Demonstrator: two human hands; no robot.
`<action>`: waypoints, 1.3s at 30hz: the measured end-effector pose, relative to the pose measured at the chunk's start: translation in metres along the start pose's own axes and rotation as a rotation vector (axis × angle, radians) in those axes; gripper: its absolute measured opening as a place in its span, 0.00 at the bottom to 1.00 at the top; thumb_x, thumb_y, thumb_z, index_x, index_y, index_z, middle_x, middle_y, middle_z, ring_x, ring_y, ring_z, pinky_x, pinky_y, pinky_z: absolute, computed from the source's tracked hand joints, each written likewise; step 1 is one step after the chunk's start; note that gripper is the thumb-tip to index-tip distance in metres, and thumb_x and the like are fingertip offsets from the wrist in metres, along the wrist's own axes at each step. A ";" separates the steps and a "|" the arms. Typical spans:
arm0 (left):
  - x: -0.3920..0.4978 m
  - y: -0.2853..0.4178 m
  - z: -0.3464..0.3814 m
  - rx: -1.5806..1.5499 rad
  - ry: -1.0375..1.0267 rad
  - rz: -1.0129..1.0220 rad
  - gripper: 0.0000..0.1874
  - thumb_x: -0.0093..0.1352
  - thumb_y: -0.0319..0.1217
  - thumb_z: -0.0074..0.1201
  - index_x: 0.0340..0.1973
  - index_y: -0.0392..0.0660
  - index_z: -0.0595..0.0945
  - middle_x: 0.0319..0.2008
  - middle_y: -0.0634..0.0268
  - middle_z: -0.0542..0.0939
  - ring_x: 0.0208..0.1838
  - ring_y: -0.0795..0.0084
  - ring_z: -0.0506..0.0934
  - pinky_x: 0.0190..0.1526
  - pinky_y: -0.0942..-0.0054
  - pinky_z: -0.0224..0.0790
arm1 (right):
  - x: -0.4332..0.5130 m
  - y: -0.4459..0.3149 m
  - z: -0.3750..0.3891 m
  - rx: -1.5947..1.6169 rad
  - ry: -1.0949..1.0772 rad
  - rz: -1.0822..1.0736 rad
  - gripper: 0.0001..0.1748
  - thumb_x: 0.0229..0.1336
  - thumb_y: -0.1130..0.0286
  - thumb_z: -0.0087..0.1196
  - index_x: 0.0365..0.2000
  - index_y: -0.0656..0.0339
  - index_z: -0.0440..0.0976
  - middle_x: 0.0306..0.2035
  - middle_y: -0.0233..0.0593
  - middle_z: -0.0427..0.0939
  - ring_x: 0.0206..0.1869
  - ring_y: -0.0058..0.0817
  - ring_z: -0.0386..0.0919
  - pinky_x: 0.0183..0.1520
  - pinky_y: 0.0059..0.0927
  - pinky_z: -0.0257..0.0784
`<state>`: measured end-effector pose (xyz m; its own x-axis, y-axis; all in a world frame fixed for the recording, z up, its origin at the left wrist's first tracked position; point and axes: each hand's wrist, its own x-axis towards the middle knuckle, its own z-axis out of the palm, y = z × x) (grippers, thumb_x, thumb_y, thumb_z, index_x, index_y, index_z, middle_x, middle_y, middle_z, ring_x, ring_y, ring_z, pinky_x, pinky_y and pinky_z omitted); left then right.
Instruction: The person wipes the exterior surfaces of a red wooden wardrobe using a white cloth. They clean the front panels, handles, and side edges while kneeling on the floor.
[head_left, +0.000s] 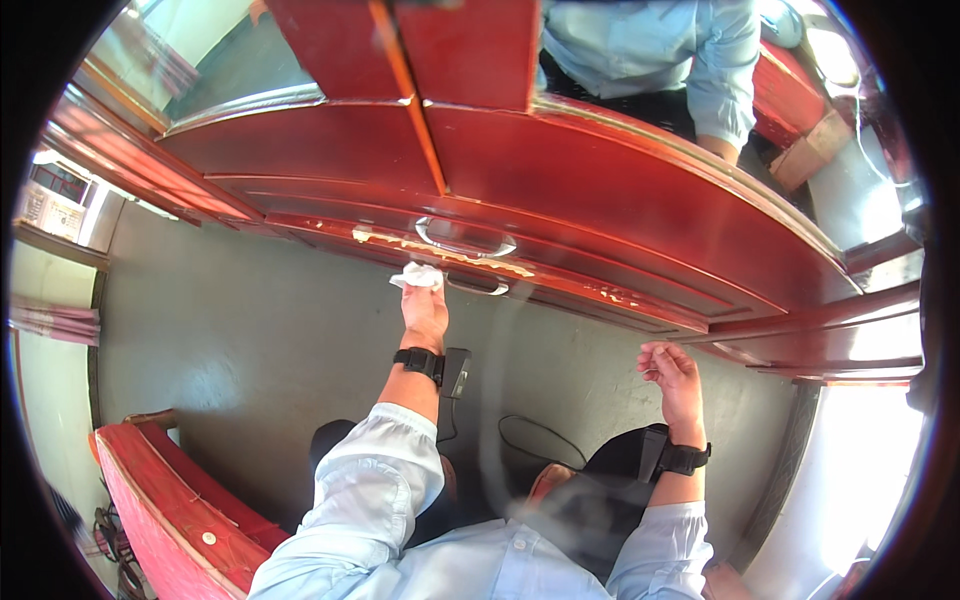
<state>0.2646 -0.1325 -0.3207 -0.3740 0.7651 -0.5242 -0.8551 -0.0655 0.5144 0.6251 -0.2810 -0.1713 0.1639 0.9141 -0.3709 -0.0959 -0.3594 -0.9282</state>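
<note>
A crumpled white cloth or tissue (418, 276) is pinched in the fingers of my left hand (424, 309). It lies against or just before the lower drawer front, by the left end of the lower metal handle (477, 288); whether it touches cannot be told. Above it, a larger silver handle (465, 246) sits on the red wooden cabinet (315, 142). Paint is chipped to a pale strip (450, 253) along the drawer edge. My right hand (673, 379) hovers before the cabinet's lower right side, its fingers loosely curled, with nothing seen in them.
A mirror (622, 45) at upper right reflects a person in a light blue shirt. At lower left stands a red padded seat (180, 517). Both wrists carry black straps with devices; a black cable (540, 421) loops near my legs. Grey floor (247, 322) spreads below the cabinet.
</note>
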 end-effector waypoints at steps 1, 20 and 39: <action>-0.008 -0.005 0.003 0.092 -0.028 0.010 0.16 0.63 0.15 0.52 0.46 0.43 0.75 0.41 0.64 0.79 0.41 0.72 0.78 0.44 0.73 0.75 | -0.001 0.000 -0.001 0.001 0.006 0.005 0.13 0.65 0.66 0.47 0.40 0.64 0.76 0.32 0.34 0.78 0.34 0.20 0.76 0.38 0.20 0.69; -0.102 -0.119 0.042 0.463 -0.039 -0.480 0.10 0.61 0.24 0.61 0.38 0.38 0.78 0.34 0.62 0.80 0.34 0.72 0.79 0.32 0.80 0.74 | -0.008 -0.001 -0.012 0.038 -0.007 -0.040 0.13 0.65 0.64 0.48 0.38 0.63 0.77 0.30 0.32 0.79 0.33 0.19 0.76 0.38 0.20 0.68; -0.195 -0.217 0.093 0.978 -0.528 -0.486 0.04 0.61 0.24 0.58 0.31 0.38 0.82 0.27 0.68 0.80 0.28 0.80 0.75 0.29 0.77 0.68 | -0.002 0.004 -0.005 0.015 0.185 -0.071 0.12 0.64 0.66 0.48 0.39 0.61 0.77 0.32 0.30 0.79 0.36 0.18 0.75 0.39 0.21 0.67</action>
<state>0.5565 -0.2078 -0.2676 0.2977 0.7573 -0.5812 -0.1475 0.6380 0.7558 0.6297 -0.2849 -0.1748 0.3486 0.8864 -0.3046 -0.0924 -0.2909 -0.9523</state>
